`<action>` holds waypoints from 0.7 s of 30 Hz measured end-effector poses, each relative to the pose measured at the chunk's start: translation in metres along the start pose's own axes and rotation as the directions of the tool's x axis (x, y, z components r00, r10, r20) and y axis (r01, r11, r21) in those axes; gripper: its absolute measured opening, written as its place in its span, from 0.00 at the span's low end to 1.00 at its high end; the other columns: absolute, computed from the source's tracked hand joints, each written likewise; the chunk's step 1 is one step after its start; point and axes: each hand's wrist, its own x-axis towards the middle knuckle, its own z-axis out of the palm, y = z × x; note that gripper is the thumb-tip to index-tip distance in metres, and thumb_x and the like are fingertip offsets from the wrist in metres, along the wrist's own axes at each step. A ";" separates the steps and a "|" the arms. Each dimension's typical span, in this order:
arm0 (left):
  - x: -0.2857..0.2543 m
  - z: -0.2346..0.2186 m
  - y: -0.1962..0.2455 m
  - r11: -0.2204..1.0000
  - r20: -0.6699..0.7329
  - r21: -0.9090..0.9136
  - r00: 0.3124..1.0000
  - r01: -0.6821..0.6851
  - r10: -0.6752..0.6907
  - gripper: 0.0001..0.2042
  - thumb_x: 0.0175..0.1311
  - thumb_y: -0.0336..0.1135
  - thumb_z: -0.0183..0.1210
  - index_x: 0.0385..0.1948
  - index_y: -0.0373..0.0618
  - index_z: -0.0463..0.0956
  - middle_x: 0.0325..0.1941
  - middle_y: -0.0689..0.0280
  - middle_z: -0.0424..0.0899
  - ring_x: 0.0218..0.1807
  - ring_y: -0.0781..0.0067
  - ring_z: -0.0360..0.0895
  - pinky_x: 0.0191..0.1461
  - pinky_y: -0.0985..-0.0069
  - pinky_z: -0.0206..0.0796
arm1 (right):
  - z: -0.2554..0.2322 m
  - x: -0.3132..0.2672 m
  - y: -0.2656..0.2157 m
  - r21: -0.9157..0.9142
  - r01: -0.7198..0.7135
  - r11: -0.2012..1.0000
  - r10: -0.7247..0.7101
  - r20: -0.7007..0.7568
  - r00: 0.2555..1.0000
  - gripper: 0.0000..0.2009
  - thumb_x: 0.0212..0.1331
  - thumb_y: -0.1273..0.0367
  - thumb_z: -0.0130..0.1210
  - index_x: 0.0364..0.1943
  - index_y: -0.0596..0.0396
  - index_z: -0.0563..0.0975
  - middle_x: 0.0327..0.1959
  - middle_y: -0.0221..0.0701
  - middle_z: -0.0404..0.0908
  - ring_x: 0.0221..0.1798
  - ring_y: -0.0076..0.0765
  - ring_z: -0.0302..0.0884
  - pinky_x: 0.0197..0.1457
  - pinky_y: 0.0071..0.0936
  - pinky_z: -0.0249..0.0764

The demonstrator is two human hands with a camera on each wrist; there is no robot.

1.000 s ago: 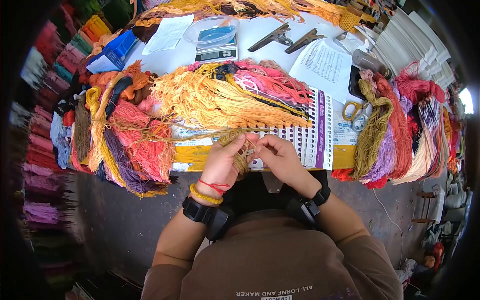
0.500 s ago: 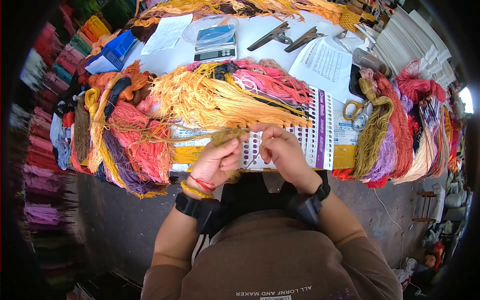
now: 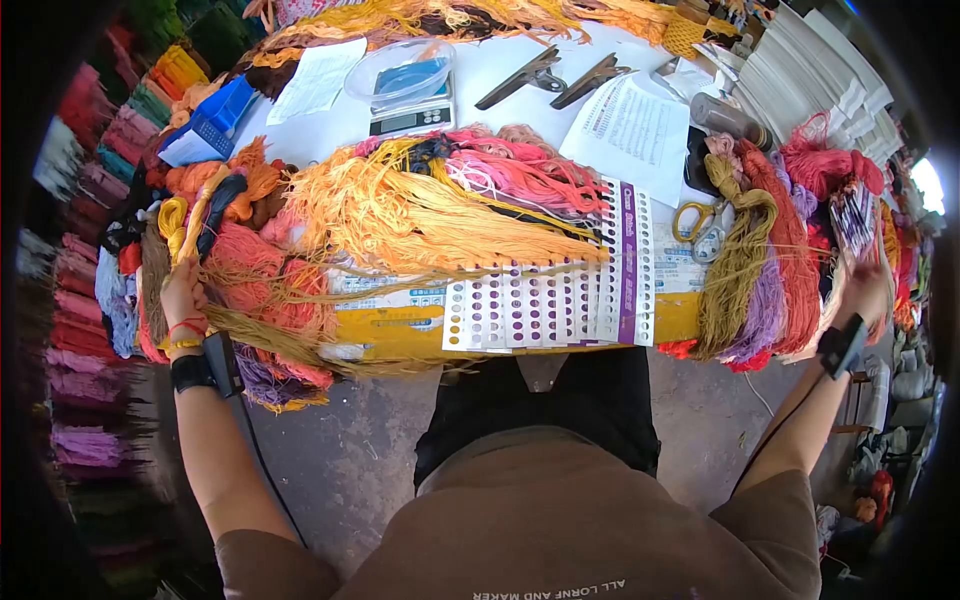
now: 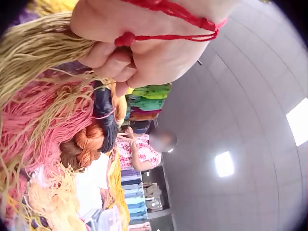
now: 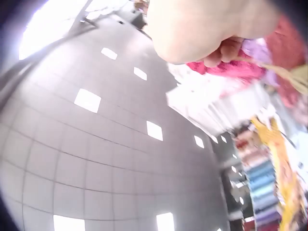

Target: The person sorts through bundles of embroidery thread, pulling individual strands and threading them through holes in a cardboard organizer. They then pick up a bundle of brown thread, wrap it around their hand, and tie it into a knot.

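At the left end of the table, my left hand [image 3: 184, 300] grips one end of an olive-brown skein of thread [image 3: 265, 338]. The skein trails right along the front edge of the table. In the left wrist view the curled fingers [image 4: 113, 65] hold the olive strands [image 4: 38, 50]. Far out to the right, my right hand [image 3: 862, 292] is raised by the hanging skeins, its fingers curled. A thin tan thread [image 5: 269, 66] runs from these fingers in the right wrist view. Between the hands lies a white punched thread card [image 3: 500, 310] with orange thread [image 3: 430, 220] tied along it.
Scissors [image 3: 700, 225] lie beside an olive skein [image 3: 738, 270] at the right. Behind are a digital scale [image 3: 410, 118] with a plastic bowl, clamps [image 3: 520, 78] and paper sheets [image 3: 630, 135]. Coral skeins [image 3: 245, 265] hang over the left front edge. Another person [image 4: 139, 151] stands beyond.
Both hands were together over the olive skein at the middle front. They have swept wide apart, left hand leftward with the skein, right hand to the far right.
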 end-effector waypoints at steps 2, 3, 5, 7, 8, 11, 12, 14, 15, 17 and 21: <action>-0.004 0.024 -0.012 0.986 0.068 0.108 0.990 -0.127 0.120 0.08 0.62 0.36 0.48 0.33 0.44 0.73 0.15 0.80 0.61 0.14 0.90 0.51 0.15 0.87 0.42 | -0.032 -0.006 -0.042 -0.014 0.136 0.991 -0.137 -0.119 0.983 0.05 0.56 0.72 0.47 0.32 0.58 0.74 0.27 0.33 0.74 0.30 0.31 0.73 0.35 0.26 0.70; -0.011 0.043 -0.015 0.944 0.151 0.206 0.961 -0.260 0.232 0.08 0.61 0.35 0.48 0.32 0.44 0.74 0.15 0.80 0.61 0.15 0.90 0.52 0.16 0.87 0.43 | -0.041 -0.010 -0.055 -0.044 0.264 0.964 -0.267 -0.231 0.936 0.05 0.56 0.73 0.46 0.32 0.57 0.74 0.28 0.32 0.74 0.31 0.30 0.73 0.37 0.25 0.71; -0.088 0.135 -0.008 0.991 0.196 -0.005 0.971 -0.135 0.134 0.07 0.59 0.34 0.49 0.32 0.45 0.75 0.15 0.80 0.60 0.15 0.90 0.53 0.18 0.87 0.45 | -0.059 -0.044 -0.142 0.741 0.051 0.669 -0.053 -0.021 0.998 0.06 0.53 0.74 0.48 0.35 0.57 0.74 0.31 0.32 0.75 0.33 0.28 0.73 0.41 0.26 0.71; -0.142 0.179 -0.007 0.987 0.582 0.009 0.802 0.161 -0.136 0.07 0.58 0.34 0.49 0.33 0.48 0.76 0.14 0.80 0.59 0.15 0.89 0.53 0.18 0.88 0.42 | -0.048 -0.106 -0.223 0.902 -0.179 0.393 -0.223 0.282 0.933 0.04 0.55 0.73 0.49 0.34 0.54 0.73 0.29 0.29 0.76 0.31 0.23 0.72 0.36 0.22 0.70; -0.166 0.206 -0.016 0.980 0.660 -0.032 0.740 0.198 -0.128 0.07 0.57 0.31 0.50 0.33 0.44 0.76 0.12 0.79 0.59 0.13 0.89 0.51 0.16 0.87 0.39 | -0.042 -0.140 -0.255 0.926 -0.331 0.182 -0.318 0.374 0.871 0.05 0.56 0.74 0.48 0.36 0.56 0.72 0.28 0.28 0.77 0.29 0.21 0.72 0.35 0.19 0.70; -0.214 0.259 -0.036 0.907 0.801 0.053 0.525 0.418 -0.289 0.11 0.59 0.38 0.53 0.35 0.39 0.75 0.21 0.72 0.71 0.16 0.88 0.60 0.16 0.90 0.44 | -0.047 -0.199 -0.305 0.794 -0.545 0.270 -0.501 0.599 0.624 0.04 0.53 0.75 0.50 0.33 0.60 0.73 0.22 0.30 0.78 0.25 0.21 0.75 0.29 0.19 0.70; -0.224 0.270 -0.039 0.886 0.809 0.099 0.482 0.452 -0.336 0.12 0.58 0.38 0.54 0.37 0.39 0.75 0.23 0.71 0.74 0.17 0.87 0.63 0.16 0.91 0.45 | -0.047 -0.212 -0.313 0.768 -0.584 0.263 -0.530 0.621 0.578 0.04 0.53 0.75 0.51 0.32 0.61 0.74 0.21 0.31 0.78 0.25 0.21 0.75 0.29 0.19 0.70; -0.235 0.283 -0.047 0.886 0.825 0.143 0.442 0.440 -0.352 0.14 0.58 0.38 0.55 0.40 0.37 0.73 0.26 0.69 0.75 0.19 0.86 0.65 0.17 0.92 0.47 | -0.040 -0.228 -0.319 0.789 -0.551 0.272 -0.560 0.596 0.576 0.04 0.53 0.74 0.51 0.31 0.60 0.74 0.21 0.33 0.78 0.25 0.26 0.76 0.28 0.22 0.70; -0.238 0.288 -0.049 0.898 0.834 0.174 0.424 0.404 -0.353 0.14 0.58 0.38 0.55 0.40 0.37 0.73 0.27 0.67 0.76 0.19 0.86 0.66 0.17 0.92 0.48 | -0.040 -0.231 -0.321 0.811 -0.515 0.279 -0.591 0.568 0.573 0.04 0.53 0.73 0.51 0.30 0.60 0.74 0.21 0.36 0.77 0.25 0.31 0.77 0.28 0.25 0.71; -0.235 0.296 -0.060 0.900 0.847 0.223 0.383 0.375 -0.369 0.16 0.59 0.38 0.53 0.42 0.35 0.71 0.30 0.64 0.78 0.19 0.85 0.67 0.17 0.91 0.50 | -0.043 -0.230 -0.322 0.861 -0.364 0.356 -0.587 0.509 0.630 0.05 0.53 0.72 0.50 0.30 0.60 0.74 0.22 0.38 0.77 0.26 0.38 0.77 0.29 0.28 0.70; -0.237 0.306 -0.061 0.904 0.830 0.221 0.416 0.367 -0.372 0.15 0.58 0.38 0.53 0.41 0.34 0.72 0.31 0.62 0.79 0.18 0.84 0.67 0.16 0.89 0.50 | -0.037 -0.233 -0.326 0.889 -0.147 0.433 -0.594 0.404 0.696 0.05 0.54 0.70 0.49 0.30 0.57 0.74 0.26 0.42 0.76 0.30 0.51 0.74 0.31 0.38 0.70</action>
